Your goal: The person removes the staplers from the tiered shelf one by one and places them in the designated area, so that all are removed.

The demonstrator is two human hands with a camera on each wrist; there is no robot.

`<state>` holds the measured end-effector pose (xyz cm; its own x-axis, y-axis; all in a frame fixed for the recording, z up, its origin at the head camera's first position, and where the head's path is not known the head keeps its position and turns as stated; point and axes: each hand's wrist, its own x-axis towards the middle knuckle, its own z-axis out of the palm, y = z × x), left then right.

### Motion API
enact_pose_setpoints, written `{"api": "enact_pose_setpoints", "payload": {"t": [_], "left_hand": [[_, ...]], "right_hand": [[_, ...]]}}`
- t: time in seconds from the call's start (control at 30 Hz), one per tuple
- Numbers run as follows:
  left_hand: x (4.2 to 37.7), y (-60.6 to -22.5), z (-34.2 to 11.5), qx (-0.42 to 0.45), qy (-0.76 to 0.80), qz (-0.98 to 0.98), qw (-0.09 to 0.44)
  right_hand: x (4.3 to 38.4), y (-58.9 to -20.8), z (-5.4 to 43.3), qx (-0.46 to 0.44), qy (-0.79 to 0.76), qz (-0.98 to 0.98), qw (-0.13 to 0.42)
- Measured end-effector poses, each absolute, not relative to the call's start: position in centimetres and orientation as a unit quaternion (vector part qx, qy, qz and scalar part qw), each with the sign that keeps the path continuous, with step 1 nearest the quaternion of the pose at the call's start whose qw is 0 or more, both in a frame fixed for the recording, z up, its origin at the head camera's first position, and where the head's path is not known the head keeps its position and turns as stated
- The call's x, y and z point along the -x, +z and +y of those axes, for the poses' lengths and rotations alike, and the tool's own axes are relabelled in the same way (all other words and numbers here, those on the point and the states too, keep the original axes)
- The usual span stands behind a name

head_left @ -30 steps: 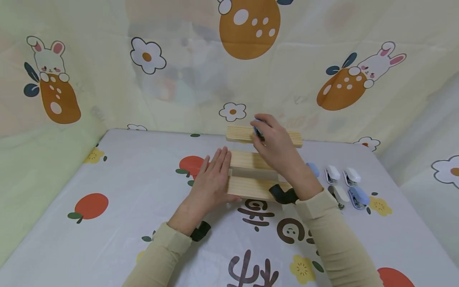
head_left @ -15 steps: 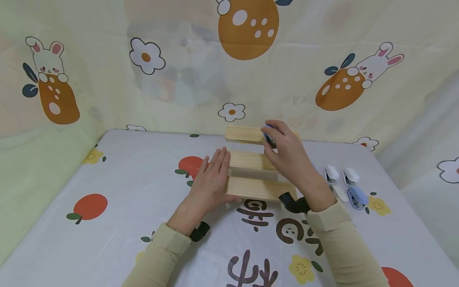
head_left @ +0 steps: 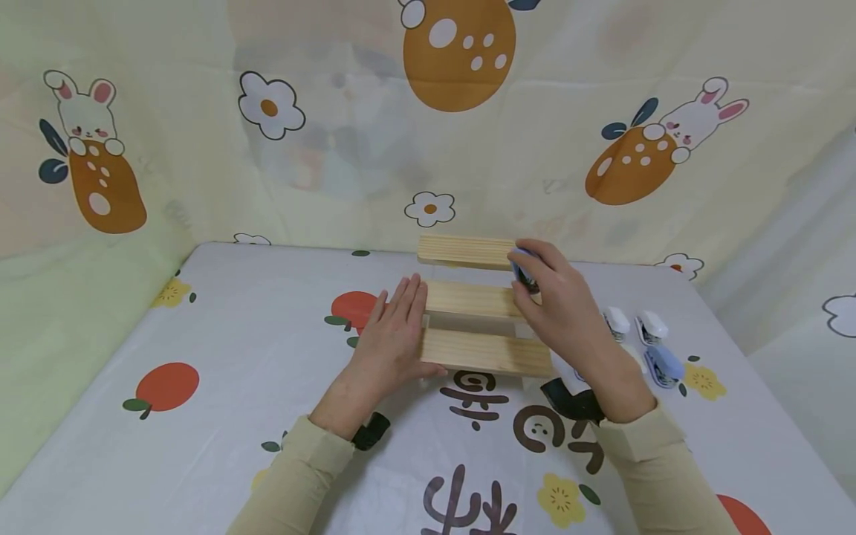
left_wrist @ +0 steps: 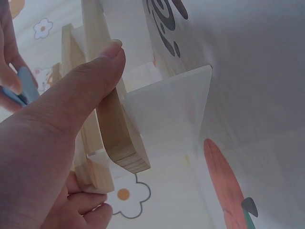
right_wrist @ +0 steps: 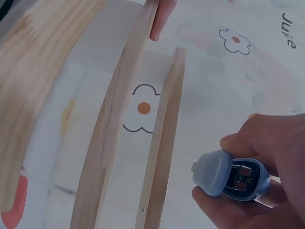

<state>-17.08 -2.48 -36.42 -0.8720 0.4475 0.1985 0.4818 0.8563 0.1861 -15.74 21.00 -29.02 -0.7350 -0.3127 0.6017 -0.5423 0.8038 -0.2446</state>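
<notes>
A three-step wooden display rack (head_left: pixel 488 351) with pale translucent supports stands at the back middle of the table. At its left end, my left hand (head_left: pixel 394 338) steadies it, the thumb against the front board and the fingers reaching along the end toward the back. The left wrist view has the thumb on the front board (left_wrist: pixel 121 136) from close up. My right hand (head_left: pixel 562 305) pinches a small blue stapler (head_left: pixel 524 269) between thumb and fingers, near the right part of the top board. Seen in the right wrist view, this stapler (right_wrist: pixel 212 171) is apart from the boards.
Right of the rack are two white staplers, one (head_left: pixel 617 323) beside the right forearm and another (head_left: pixel 652 327) farther right. A blue stapler (head_left: pixel 665 365) lies in front of them. The forearm partly hides more items there. A patterned curtain (head_left: pixel 334 148) hangs behind the table.
My right hand has moved right and slightly nearer along the top board, carrying the blue stapler. The left hand keeps its place on the rack's left end.
</notes>
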Motion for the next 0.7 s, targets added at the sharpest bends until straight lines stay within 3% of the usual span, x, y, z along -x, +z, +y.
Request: {"api": "enact_pose_setpoints", "payload": {"t": [0.4,0.7], "left_hand": [[17.1,-36.4,-2.5,0.246,-0.118,-0.959,0.075],[17.1,-36.5,-2.5,0.246,-0.115,-0.959,0.078]], "right_hand": [[13.9,-29.9,22.8,-0.235,0.200,-0.902,0.302],[12.3,-30.4,24.1,-0.218,0.186,-0.913,0.290]]}}
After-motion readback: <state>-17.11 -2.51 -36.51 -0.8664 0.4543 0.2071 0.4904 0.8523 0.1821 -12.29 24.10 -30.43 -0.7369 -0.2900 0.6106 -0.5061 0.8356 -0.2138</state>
